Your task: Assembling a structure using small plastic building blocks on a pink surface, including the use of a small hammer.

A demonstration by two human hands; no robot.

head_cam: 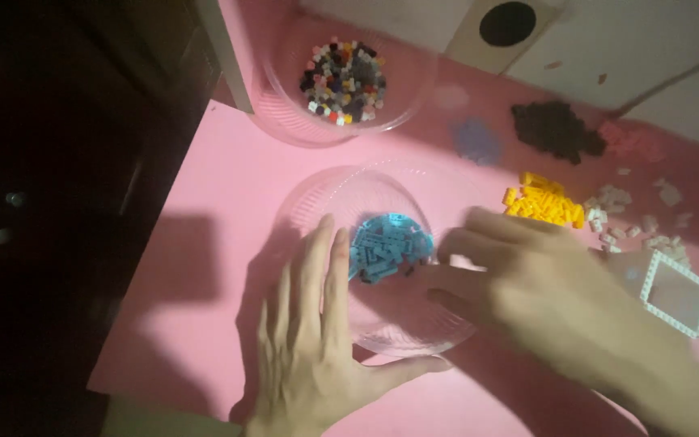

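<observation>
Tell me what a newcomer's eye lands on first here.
First, the heap of light blue bricks in the clear bowl at the middle of the pink table, with the left hand flat against the bowl and the right hand reaching in. Next, the yellow bricks right of it, and the mixed-colour bricks in the far bowl.

Bricks (387, 247) lie in the near bowl (325, 194), between both hands (317, 340).

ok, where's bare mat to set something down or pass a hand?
Free: pink mat left of the near clear bowl, below the far bowl of mixed bricks. Crowded: right side, with yellow pile, white pieces, dark pile; both hands at the near bowl.
</observation>
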